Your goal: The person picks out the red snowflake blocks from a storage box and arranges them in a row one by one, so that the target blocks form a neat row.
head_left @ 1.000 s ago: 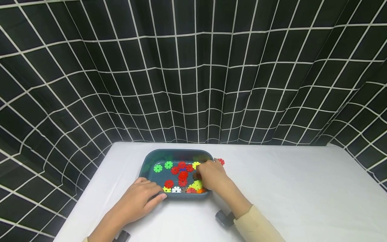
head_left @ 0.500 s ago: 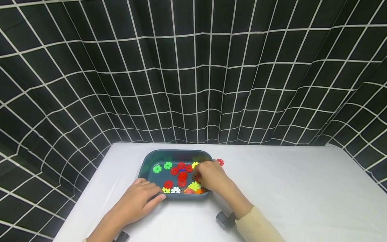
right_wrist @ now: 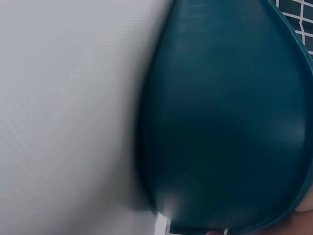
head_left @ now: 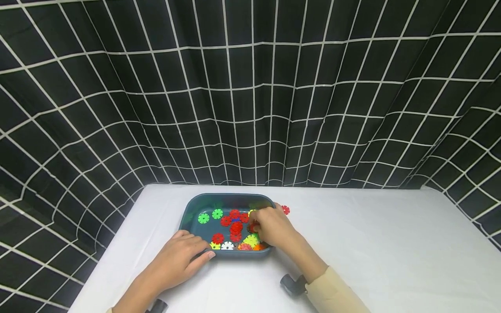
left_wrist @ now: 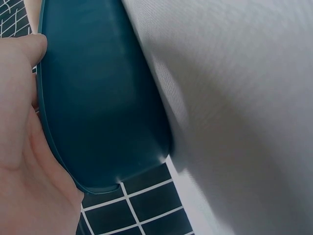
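A blue-green plastic tray [head_left: 195, 202] holds notched plastic discs in several colours. My left hand [head_left: 178, 258] grips the tray's front left corner, its thumb along the front rim; the left wrist view shows the thumb [left_wrist: 34, 49] at the rim. Inside the right end, my right hand [head_left: 272, 224] has curled fingers and pinches a red notched disc [head_left: 253, 226], mostly hidden by the hand. Close by lie yellow-green discs [head_left: 251, 240], a stack of red discs [head_left: 236, 228] and an orange disc [head_left: 259, 247]. In the right wrist view the tray's outer wall [right_wrist: 225, 107] blocks the discs.
One red disc [head_left: 286, 210] lies outside the tray, just past its right end. Two green discs [head_left: 203, 218] sit at the tray's left, a white disc [head_left: 227, 245] at its front. White cloth [head_left: 372, 243] covers the table; a black curtain with a white grid [head_left: 258, 108] rises behind.
My right hand stays in the tray's right end while its fingers shift slightly and lift a little around the red disc. My left hand keeps its place on the rim.
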`<state>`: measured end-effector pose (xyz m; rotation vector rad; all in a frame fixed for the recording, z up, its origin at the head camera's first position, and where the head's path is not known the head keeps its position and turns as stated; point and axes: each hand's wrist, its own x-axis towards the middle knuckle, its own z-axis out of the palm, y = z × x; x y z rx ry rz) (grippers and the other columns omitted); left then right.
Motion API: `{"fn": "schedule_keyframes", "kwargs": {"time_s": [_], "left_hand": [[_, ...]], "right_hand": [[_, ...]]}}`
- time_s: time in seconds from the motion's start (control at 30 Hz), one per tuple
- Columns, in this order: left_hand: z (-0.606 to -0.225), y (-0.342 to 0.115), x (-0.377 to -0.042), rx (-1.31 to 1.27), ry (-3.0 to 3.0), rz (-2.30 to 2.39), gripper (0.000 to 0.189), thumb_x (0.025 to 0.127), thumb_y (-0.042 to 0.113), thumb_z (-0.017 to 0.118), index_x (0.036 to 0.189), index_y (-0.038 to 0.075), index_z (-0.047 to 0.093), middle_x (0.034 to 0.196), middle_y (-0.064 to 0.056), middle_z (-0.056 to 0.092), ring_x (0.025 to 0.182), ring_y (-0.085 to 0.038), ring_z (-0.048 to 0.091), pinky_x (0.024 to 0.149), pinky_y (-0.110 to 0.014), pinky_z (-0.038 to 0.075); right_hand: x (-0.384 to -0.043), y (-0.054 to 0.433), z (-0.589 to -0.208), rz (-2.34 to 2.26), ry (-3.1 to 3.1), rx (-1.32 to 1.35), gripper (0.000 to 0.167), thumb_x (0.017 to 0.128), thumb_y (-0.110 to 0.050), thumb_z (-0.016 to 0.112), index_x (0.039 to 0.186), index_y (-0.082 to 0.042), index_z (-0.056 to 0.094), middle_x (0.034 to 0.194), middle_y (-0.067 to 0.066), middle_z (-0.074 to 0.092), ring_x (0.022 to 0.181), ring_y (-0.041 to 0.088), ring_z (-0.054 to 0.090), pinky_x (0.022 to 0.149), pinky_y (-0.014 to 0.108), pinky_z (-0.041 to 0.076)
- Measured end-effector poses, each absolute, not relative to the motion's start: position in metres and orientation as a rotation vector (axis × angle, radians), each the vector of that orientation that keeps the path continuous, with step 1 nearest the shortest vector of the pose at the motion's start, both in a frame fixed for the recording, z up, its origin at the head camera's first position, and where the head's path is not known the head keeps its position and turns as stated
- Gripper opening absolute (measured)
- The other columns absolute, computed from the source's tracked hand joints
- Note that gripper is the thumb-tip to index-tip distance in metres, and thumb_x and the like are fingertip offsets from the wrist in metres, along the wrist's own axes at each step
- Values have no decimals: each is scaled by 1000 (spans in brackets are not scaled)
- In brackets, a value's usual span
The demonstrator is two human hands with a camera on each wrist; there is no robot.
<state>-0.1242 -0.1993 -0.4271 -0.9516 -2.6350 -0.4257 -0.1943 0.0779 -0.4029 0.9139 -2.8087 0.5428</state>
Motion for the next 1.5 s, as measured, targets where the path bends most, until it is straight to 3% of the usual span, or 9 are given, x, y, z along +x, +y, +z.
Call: {"fn": "schedule_keyframes", "kwargs": {"time_s": [0.3,0.63,0.93,1.27,1.5], "left_hand": [[-428,-199,-125,-954,-2634,-436,19,100,41,61,88,28,70,81,25,57,80,1,59,89,-35,42],[-426,-198,-125,-960,-2628,-428,19,100,40,62,88,28,70,81,24,58,80,0,60,88,-35,42],[-426,-198,-124,-965,-2624,-420,18,99,39,62,88,27,70,81,23,58,80,0,60,89,-35,42],[-426,-199,-125,-960,-2628,-424,19,99,40,62,89,27,70,82,24,58,80,0,60,88,-35,42],[-426,-199,-125,-958,-2625,-432,19,100,40,61,89,27,70,81,24,58,79,1,59,88,-35,42]], "right_hand": [[-198,82,-401,686,-2818,907,17,80,3,78,86,-13,76,72,-8,66,72,14,60,93,55,41],[-201,90,-392,790,-2796,878,18,83,6,75,88,-11,74,76,-5,66,71,14,58,72,33,52],[-204,103,-381,1025,-2806,766,17,85,5,75,94,-9,74,83,-4,69,77,13,62,77,32,55],[-210,114,-378,1209,-2790,749,16,92,6,65,98,-7,72,77,-2,64,68,14,59,64,29,54],[-212,120,-376,1301,-2795,665,14,92,3,68,100,-8,72,85,-1,69,77,15,64,70,30,56]]}}
